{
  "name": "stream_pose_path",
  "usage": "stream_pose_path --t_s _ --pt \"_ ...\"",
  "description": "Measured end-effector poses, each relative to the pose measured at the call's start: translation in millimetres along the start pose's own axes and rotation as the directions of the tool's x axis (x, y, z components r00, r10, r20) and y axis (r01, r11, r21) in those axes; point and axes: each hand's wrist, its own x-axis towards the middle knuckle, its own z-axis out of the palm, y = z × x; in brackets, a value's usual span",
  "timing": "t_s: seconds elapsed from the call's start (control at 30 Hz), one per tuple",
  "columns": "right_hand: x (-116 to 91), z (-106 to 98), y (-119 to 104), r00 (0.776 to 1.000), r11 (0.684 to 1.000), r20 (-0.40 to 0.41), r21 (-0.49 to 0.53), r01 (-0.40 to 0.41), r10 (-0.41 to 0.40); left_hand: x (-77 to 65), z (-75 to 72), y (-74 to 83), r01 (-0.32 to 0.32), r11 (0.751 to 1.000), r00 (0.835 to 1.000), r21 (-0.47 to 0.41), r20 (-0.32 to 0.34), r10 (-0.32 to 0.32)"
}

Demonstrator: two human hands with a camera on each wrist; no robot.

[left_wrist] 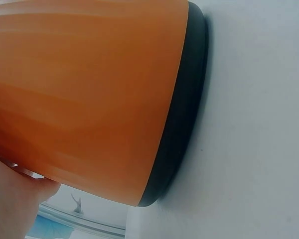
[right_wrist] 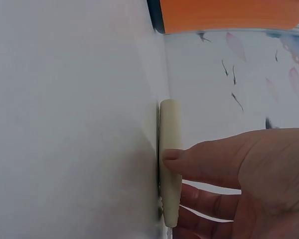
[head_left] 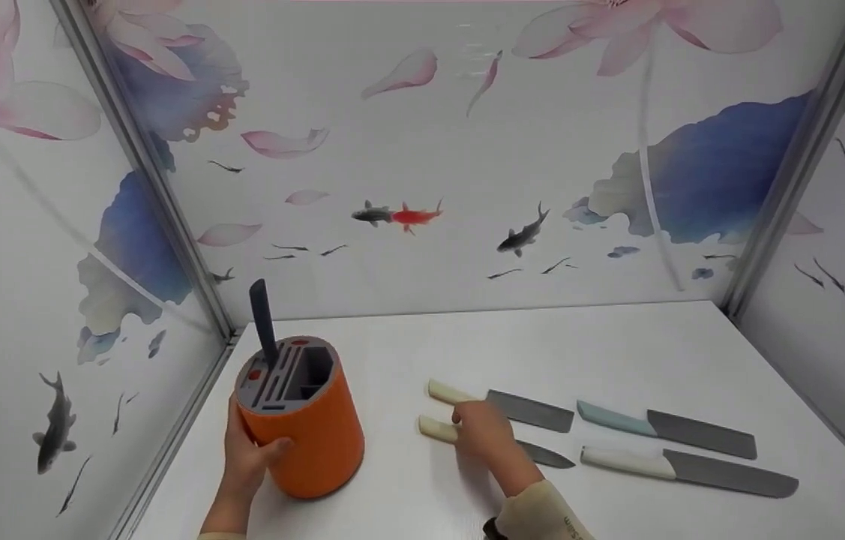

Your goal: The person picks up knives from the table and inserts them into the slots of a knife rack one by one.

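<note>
Right hand taking hold of a knife while the left steadies the knife block.
To the right of the orange knife block (head_left: 317, 450), the right hand (head_left: 488, 433) pinches the handle of a cream-handled pointed knife (head_left: 437, 430) lying low against the counter (head_left: 392, 345); the left hand (head_left: 246, 454) wraps the block's left side, thumb on its front. A dark-handled knife (head_left: 262, 319) stands in the block; a cream-handled cleaver (head_left: 531, 411) lies to its right. This looks like the grasping step; next probably calls for a firm grip, then a level lift.
</note>
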Motion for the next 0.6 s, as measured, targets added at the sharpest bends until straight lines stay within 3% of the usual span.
stream_pose_path --t_s 0.2,0.4,0.6 --pt "2 9 -4 0.995 0.997 -0.06 0.004 0.082 -0.082 -1.8 -2.7 -1.9 -0.007 1.0 1.0 0.001 -0.014 0.007" --pt "0 12 -9 0.983 0.986 -0.133 -0.124 0.11 -0.126 -1.7 -1.5 -1.3 -0.004 1.0 1.0 -0.013 -0.002 0.004" --pt "-6 12 -19 0.989 0.976 -0.075 -0.192 0.108 -0.124 -0.6 -1.0 -1.2 -0.021 1.0 1.0 -0.017 0.017 0.021"
